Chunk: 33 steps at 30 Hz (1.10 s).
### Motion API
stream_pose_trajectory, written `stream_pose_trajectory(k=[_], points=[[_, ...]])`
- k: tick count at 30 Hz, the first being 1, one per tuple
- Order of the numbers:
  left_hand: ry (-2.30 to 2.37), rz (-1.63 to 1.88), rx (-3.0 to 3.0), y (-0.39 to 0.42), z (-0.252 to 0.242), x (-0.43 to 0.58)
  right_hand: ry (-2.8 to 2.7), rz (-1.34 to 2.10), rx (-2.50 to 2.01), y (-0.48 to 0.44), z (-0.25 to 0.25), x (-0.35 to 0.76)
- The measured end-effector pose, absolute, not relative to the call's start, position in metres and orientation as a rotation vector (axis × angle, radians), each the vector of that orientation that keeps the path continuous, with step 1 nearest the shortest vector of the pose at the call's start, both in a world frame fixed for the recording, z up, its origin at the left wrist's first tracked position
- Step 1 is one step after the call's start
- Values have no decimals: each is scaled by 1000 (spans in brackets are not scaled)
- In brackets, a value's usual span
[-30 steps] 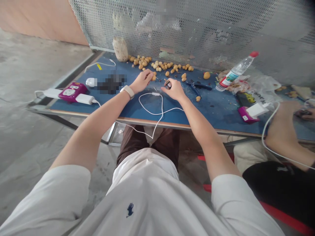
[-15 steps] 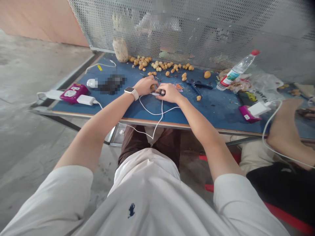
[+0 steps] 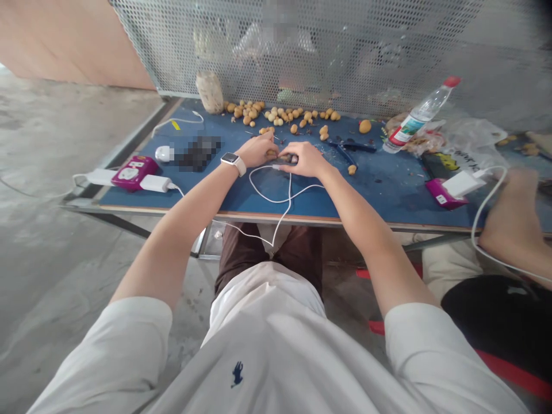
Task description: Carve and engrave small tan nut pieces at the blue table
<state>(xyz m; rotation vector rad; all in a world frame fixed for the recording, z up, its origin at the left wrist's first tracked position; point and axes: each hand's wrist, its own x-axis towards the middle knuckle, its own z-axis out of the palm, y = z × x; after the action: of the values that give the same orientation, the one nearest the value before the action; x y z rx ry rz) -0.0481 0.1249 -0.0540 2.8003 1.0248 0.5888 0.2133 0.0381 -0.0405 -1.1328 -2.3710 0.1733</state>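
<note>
My left hand (image 3: 257, 149), with a watch (image 3: 233, 161) on its wrist, is closed around a small tan gourd (image 3: 271, 153) over the blue table. Most of that gourd is hidden by the fingers. Close beside it, my right hand (image 3: 305, 159) grips a short dark tool (image 3: 288, 158), whose tip points toward the gourd; its exact kind is unclear. A thin white cable (image 3: 288, 200) runs from under the right hand, loops on the table and hangs over the front edge. Further back lie many small tan gourds (image 3: 284, 115), some two-lobed.
Blue-handled pliers (image 3: 345, 154) lie right of my hands. A water bottle (image 3: 405, 132) leans near plastic bags. Purple power sockets (image 3: 134, 173) sit at left, another purple socket (image 3: 444, 195) at right. A jar (image 3: 210, 93) stands by the mesh panel (image 3: 345, 69). A co-worker's arm (image 3: 509, 213) rests at right.
The view has shifted slightly, moving most things a little right. My hands stay together; the right hand has turned a bit, showing more of the dark tool lying nearly level.
</note>
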Motion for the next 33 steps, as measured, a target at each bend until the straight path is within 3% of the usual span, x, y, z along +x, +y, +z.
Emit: stream_pose_trajectory(k=[4,11,24,33], points=[[938,549,2857,126,-51,-49,-2191,261,-1187,38,-38,241],[929,410,2957,113,-42,-54,-1929,127,-1265,39,-31,263],[873,375,2978,101,-28,-61,-1902,43,-1272,46,-37,270],[865,68,3031,110,-11,-48,-1893,47,-1368,53,-37,265]])
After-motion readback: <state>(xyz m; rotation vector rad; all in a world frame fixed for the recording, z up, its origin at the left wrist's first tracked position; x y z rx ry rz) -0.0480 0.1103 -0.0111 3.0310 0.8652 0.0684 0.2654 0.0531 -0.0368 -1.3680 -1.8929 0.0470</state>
